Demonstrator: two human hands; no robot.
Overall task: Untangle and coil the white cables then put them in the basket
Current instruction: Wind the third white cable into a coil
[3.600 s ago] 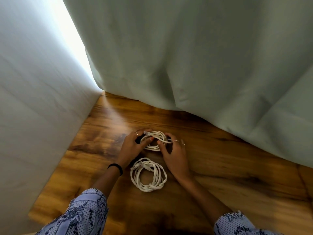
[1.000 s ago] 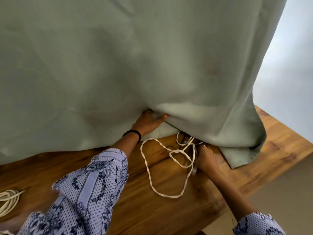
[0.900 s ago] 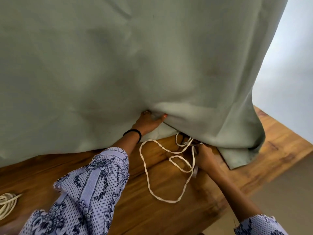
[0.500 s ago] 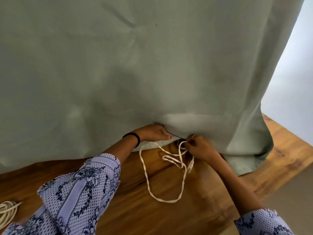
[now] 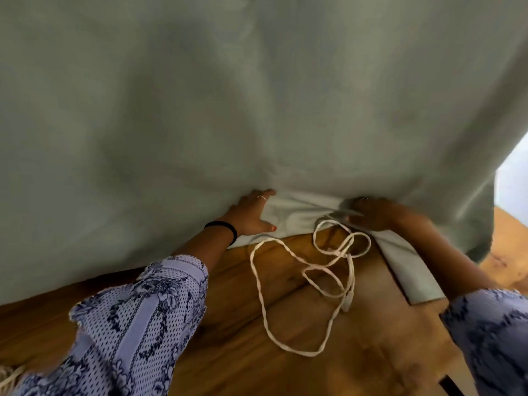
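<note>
So the left hand [image 5: 251, 212] is flat against the grey-green curtain [image 5: 257, 95], fingers straight, pushing the hem up and back off the counter [image 5: 228, 352]. It's not gripping anything, same as half a second ago. The right hand [image 5: 371, 214] is what changed. A moment back it was out in front of the curtain, bunched around the cable; now it has gone further in, right at the hem, with the fingers tucked under the fabric. I honestly can't tell whether it's pinching the cable there or just the cloth, since the fingertips are hidden and the shot is blurry.

The white cable [image 5: 288, 295] lies loose on the wood between the two arms: one long loop trailing toward the near edge and a few smaller crossed loops on the right, with a plug end [image 5: 347, 302] lying on the near right. Its far end runs up to the right hand and seems to disappear under the curtain.

At the near left corner you can just see a bit of an already coiled cable [image 5: 8, 375]. No basket in view.

My read: this cable is still being fished out, so untangling and coiling hasn't really begun. Tugging blind could tighten those crossings.
</note>
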